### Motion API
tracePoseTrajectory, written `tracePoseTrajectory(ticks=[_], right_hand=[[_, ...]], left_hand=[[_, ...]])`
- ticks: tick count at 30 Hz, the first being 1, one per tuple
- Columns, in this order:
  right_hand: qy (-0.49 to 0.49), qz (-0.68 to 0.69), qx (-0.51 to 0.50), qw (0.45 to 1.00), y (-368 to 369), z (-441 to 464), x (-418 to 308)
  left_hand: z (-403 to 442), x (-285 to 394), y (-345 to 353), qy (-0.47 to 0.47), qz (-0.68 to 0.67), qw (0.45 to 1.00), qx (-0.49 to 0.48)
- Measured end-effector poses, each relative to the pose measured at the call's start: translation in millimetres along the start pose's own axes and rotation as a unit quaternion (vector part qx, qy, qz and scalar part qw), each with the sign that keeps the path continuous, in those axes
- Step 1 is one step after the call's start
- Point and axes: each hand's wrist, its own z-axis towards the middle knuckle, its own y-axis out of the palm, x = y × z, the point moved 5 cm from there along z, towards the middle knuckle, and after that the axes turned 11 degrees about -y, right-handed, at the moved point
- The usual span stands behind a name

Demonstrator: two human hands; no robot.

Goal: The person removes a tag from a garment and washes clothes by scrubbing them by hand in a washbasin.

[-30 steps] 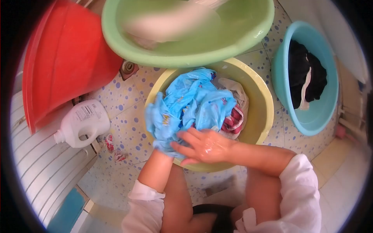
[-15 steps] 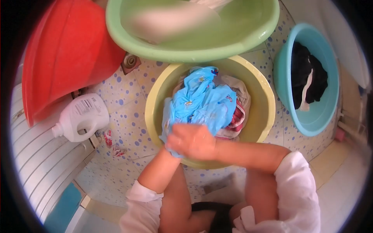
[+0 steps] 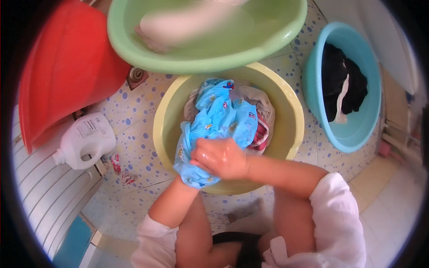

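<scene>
A wet light-blue patterned cloth [image 3: 219, 118] lies bunched in the yellow basin [image 3: 292, 120], over beige and red-striped cloths [image 3: 261, 131]. My right hand [image 3: 220, 157] is closed with its fingers curled on the blue cloth at the basin's near left side; its skin looks wet. The blue cloth covers my left hand, so only the wrist shows below it and the fingers are hidden.
A green tub [image 3: 201, 64] with pale cloth is beyond the basin. The red tub [image 3: 71, 67] leans at the left above a white jug [image 3: 91, 138]. At the right, a turquoise basin [image 3: 357, 134] holds black clothing [image 3: 342, 82].
My right hand, spread over the cloth a second ago, has closed on it. The blue cloth now wraps further over my left hand. The whole view has shifted slightly.
</scene>
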Motion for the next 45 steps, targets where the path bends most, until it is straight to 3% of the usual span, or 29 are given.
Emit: tracePoseTrajectory(ticks=[4,6,9,10,15,17,21,23,25,27,28,30,35,37,39,41,45], right_hand=[[0.079,-0.079,-0.022,0.993,-9.4,1.1,33.3],[0.188,-0.073,0.058,0.978,-47.8,4.4,32.7],[0.360,-0.160,0.055,0.917,-110.6,-13.9,67.2],[0.305,-0.273,0.038,0.912,-127.2,-14.6,72.2],[0.317,-0.284,-0.051,0.903,-138.1,-43.7,101.0],[0.220,-0.301,-0.022,0.928,-134.7,-44.4,105.2],[0.230,-0.277,-0.014,0.933,-133.3,-50.7,109.4],[0.202,-0.290,0.004,0.935,-134.1,-53.2,109.2],[0.194,-0.315,0.011,0.929,-132.5,-56.1,110.6],[0.183,-0.339,0.019,0.922,-131.3,-57.9,111.6],[0.204,-0.347,0.014,0.915,-130.7,-60.1,114.1],[0.224,-0.355,0.009,0.908,-130.4,-60.5,114.0],[0.236,-0.395,-0.006,0.888,-129.9,-59.2,113.6],[0.225,-0.394,0.003,0.891,-129.6,-62.3,114.9],[0.212,-0.393,0.014,0.895,-130.6,-62.2,114.5],[0.228,-0.376,0.015,0.898,-130.8,-63.1,114.8],[0.221,-0.382,0.032,0.897,-131.3,-62.6,112.9]], left_hand=[[3.8,2.1,-2.8,-0.003,-0.013,1.000,-0.014],[3.8,4.7,-5.4,-0.006,-0.020,0.999,-0.027],[-1.0,8.8,-2.9,-0.009,-0.026,0.999,-0.044],[-2.7,9.1,-0.7,-0.007,-0.033,0.999,-0.043],[-7.2,-10.6,35.6,0.036,-0.136,0.989,0.040],[-7.2,-18.3,42.1,0.044,-0.199,0.976,0.069],[-5.2,-14.5,36.6,-0.043,-0.233,0.971,-0.038],[-7.5,-22.7,37.8,-0.182,-0.450,0.873,-0.046],[-3.9,-23.6,35.9,-0.170,-0.477,0.860,-0.066],[2.3,-28.9,33.1,-0.238,-0.695,0.678,-0.021],[5.9,-25.0,29.9,-0.236,-0.695,0.679,-0.022],[7.6,-18.3,27.2,-0.286,-0.735,0.614,-0.012],[-4.0,-58.8,37.1,-0.351,-0.650,0.674,-0.008],[-10.2,-33.4,22.2,-0.318,-0.539,0.778,0.054],[-11.7,-37.0,17.0,-0.290,-0.524,0.799,0.048],[-10.2,-31.4,7.1,-0.192,-0.355,0.914,0.040],[-11.8,-21.5,0.0,-0.143,-0.255,0.955,0.039]])
